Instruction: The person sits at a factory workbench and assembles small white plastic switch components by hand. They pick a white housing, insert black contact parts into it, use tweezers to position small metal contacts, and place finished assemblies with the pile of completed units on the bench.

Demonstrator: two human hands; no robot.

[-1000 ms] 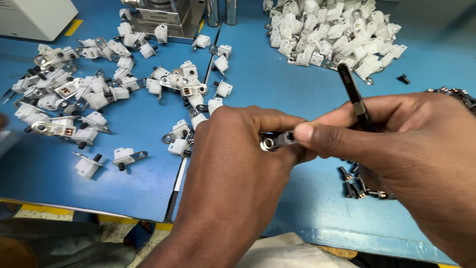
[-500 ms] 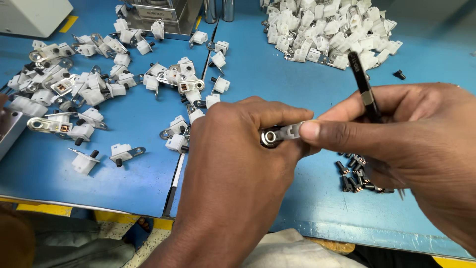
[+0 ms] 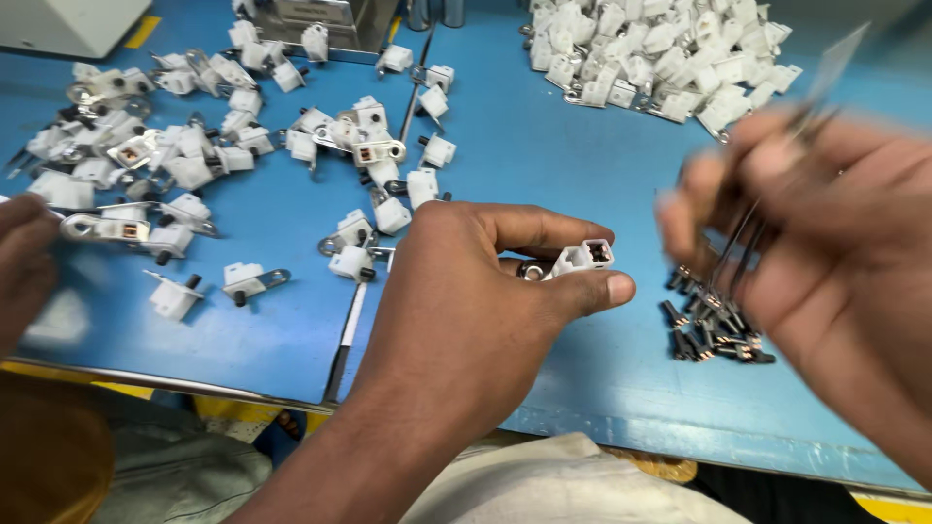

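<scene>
The left hand [image 3: 466, 320] pinches a small white plastic connector block [image 3: 581, 258] between closed fingers above the blue table [image 3: 544, 165], socket outward; the blurred right hand [image 3: 825, 243] grips a thin dark tool [image 3: 767, 209]

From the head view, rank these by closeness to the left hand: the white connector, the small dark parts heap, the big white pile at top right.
Measured from the left hand:
1. White connector, pinched at its fingertips.
2. Small dark parts heap, just to its right on the blue table, under the blurred right hand.
3. Big white pile, far back, top right.
</scene>
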